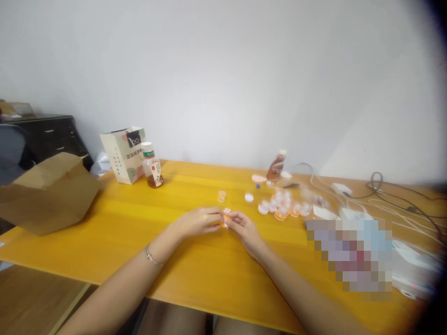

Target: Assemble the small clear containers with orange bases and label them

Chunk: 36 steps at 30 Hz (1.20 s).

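My left hand [199, 221] and my right hand [246, 229] meet over the middle of the yellow table [139, 223]. Both pinch one small orange-and-white cup [226, 218] between their fingertips, just above the tabletop. A bracelet circles my left wrist. Just beyond the hands lie a small clear cup [221, 196] and a white lid [249, 197]. To the right of them sits a cluster of several small orange-and-white cups [284, 205].
A brown paper bag [45, 193] lies at the table's left end. A printed paper bag [123, 154] and a drink bottle [152, 165] stand at the back left. A tilted brown bottle [276, 166] stands at the back. White cables and chargers [349, 200] spread over the right side.
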Motion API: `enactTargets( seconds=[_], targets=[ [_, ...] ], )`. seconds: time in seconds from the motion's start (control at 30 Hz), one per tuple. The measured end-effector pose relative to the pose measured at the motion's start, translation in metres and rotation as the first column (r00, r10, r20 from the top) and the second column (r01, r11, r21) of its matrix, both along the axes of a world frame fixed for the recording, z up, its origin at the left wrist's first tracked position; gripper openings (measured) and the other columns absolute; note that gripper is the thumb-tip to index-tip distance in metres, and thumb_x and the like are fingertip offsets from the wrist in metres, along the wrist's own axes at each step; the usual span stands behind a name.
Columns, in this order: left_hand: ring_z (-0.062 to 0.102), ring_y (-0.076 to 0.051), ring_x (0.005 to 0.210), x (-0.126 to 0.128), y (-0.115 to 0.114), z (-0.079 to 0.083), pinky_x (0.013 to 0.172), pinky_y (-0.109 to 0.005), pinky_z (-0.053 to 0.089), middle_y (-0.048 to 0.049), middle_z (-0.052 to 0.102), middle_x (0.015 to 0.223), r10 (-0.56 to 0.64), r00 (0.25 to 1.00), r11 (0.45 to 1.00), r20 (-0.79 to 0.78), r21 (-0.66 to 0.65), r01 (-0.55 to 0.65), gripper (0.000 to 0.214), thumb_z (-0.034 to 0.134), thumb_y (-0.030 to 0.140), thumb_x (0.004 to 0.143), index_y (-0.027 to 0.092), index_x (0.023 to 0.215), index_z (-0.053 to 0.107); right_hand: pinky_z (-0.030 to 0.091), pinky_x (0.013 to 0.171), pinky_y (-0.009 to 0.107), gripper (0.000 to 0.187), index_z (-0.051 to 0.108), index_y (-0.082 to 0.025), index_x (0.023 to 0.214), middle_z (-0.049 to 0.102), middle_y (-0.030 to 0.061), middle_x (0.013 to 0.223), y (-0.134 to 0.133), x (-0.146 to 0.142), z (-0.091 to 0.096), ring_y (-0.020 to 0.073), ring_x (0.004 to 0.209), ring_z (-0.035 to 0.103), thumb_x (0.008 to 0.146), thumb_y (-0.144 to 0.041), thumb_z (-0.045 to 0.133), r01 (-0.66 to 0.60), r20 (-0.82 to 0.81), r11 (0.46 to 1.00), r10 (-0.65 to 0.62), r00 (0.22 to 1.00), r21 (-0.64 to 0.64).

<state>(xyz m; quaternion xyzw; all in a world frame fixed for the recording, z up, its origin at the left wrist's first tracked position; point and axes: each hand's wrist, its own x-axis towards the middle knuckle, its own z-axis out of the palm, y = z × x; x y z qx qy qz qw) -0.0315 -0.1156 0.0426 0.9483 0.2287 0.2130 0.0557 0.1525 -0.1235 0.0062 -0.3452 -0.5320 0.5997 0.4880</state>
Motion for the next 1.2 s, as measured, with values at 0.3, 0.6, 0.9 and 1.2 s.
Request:
enactTargets(
  seconds=[0.3,0.6,0.9,1.2],
  targets=[
    [0.054,-0.013,0.092,-0.003,0.003,0.0,0.081,-0.024,0.042,-0.0059,0.058,0.101,0.061,0.987,0.989,0.147,-0.145,-0.039,0.028,0.051,0.03,0.078,0.017,0.103,0.051,0.039,0.086,0.033,0.033,0.058,-0.022,0.09,0.064,0.0019,0.09,0.002,0.003,0.001,0.0143,0.085,0.057,0.059,-0.026,0.07,-0.028,0.079,0.999,0.025,0.997,0.04],
    [0.054,-0.015,0.091,0.003,0.001,-0.005,0.079,-0.026,0.041,-0.0058,0.058,0.103,0.148,0.975,0.975,0.167,-0.192,-0.115,0.036,0.052,0.031,0.077,0.02,0.111,0.048,0.041,0.085,0.034,0.037,0.052,-0.023,0.095,0.063,0.0022,0.088,0.001,0.0,0.0,0.0149,0.083,0.059,0.062,-0.028,0.067,-0.08,0.086,0.994,0.074,0.994,0.073],
    [0.055,-0.014,0.08,0.0,0.002,-0.004,0.075,-0.025,0.04,-0.0037,0.061,0.091,0.148,0.987,0.955,0.055,-0.266,-0.129,0.028,0.056,0.027,0.072,0.017,0.098,0.057,0.045,0.063,0.03,0.027,0.053,-0.019,0.084,0.06,0.0014,0.069,0.015,0.019,0.005,0.0153,0.064,0.056,0.067,-0.04,0.058,0.268,0.321,0.916,-0.361,0.876,0.299],
    [0.053,-0.012,0.075,-0.002,0.006,-0.017,0.069,-0.023,0.042,-0.0026,0.058,0.086,0.133,0.991,0.922,-0.011,-0.365,-0.128,0.032,0.062,0.027,0.064,0.016,0.095,0.058,0.04,0.058,0.028,0.029,0.057,-0.021,0.086,0.055,-0.0012,0.067,0.023,0.023,-0.016,0.0122,0.058,0.047,0.061,-0.035,0.063,0.057,0.597,0.882,-0.363,0.716,0.468]
  ],
)
